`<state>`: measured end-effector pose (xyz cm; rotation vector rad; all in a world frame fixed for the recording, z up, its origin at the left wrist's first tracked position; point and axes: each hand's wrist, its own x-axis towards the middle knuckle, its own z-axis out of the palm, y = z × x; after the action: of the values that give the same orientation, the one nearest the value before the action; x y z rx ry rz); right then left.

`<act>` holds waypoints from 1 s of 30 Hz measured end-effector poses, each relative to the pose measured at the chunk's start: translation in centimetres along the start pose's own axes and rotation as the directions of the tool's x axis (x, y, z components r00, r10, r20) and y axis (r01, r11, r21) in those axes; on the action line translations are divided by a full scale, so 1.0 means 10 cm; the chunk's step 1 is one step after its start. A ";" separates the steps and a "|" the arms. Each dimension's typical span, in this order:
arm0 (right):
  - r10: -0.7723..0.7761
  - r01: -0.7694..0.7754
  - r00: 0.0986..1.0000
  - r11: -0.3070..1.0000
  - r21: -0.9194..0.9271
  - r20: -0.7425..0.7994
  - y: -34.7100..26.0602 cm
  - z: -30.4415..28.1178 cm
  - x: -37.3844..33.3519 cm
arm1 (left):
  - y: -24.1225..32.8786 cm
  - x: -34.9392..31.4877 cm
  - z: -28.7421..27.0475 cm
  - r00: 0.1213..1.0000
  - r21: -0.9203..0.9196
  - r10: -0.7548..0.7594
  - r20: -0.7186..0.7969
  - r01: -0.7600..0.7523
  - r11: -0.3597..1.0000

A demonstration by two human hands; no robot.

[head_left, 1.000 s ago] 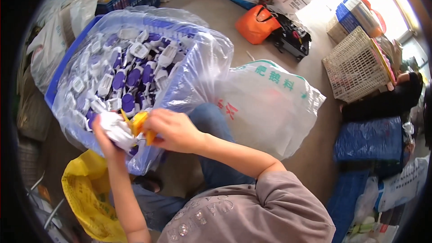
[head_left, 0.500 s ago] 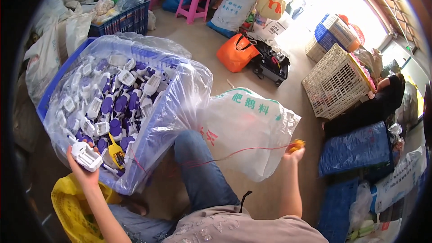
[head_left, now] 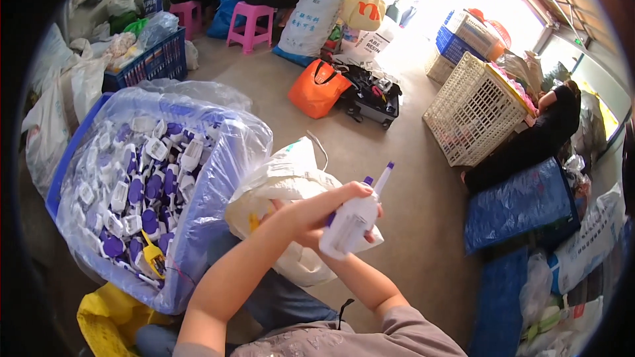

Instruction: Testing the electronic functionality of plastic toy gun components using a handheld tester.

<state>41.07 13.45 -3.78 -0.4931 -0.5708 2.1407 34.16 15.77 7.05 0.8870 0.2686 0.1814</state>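
Observation:
My left hand (head_left: 337, 208) grips a white plastic housing (head_left: 349, 228) with purple parts; a thin stem with a purple tip sticks up from it. Crossing beneath my left forearm, my right hand (head_left: 274, 207) is at the mouth of a crumpled white sack (head_left: 301, 168). Its fingers are mostly hidden, and a small yellow piece (head_left: 253, 221) shows beside them. At my left, a blue tub (head_left: 61, 172) lined with clear plastic holds several similar white and purple housings (head_left: 151, 185). On these lies a yellow battery holder (head_left: 153, 258) with a red wire.
A yellow sack (head_left: 99, 314) lies below the tub. Ahead are an orange bag (head_left: 317, 92), an open dark case (head_left: 376, 106), and a pink stool (head_left: 250, 26). To the right stand a cream crate (head_left: 460, 112) and blue covered boxes (head_left: 516, 205). Other people sit at the back and right.
My left hand has carried a white housing from the tub's near corner rightward over the sack. My right hand has come inward from the right, beneath my left arm. The sack is now bunched up.

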 end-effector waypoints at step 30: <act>-0.554 -0.343 0.547 0.536 -0.771 -0.628 -0.63 -0.32 -0.15 | -0.32 -0.84 -1.52 0.489 0.496 0.767 -0.415 0.829 -0.260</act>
<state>47.59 16.36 -2.62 -1.8661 -0.9959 1.0199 21.63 22.77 -3.24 2.6843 1.9457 0.3436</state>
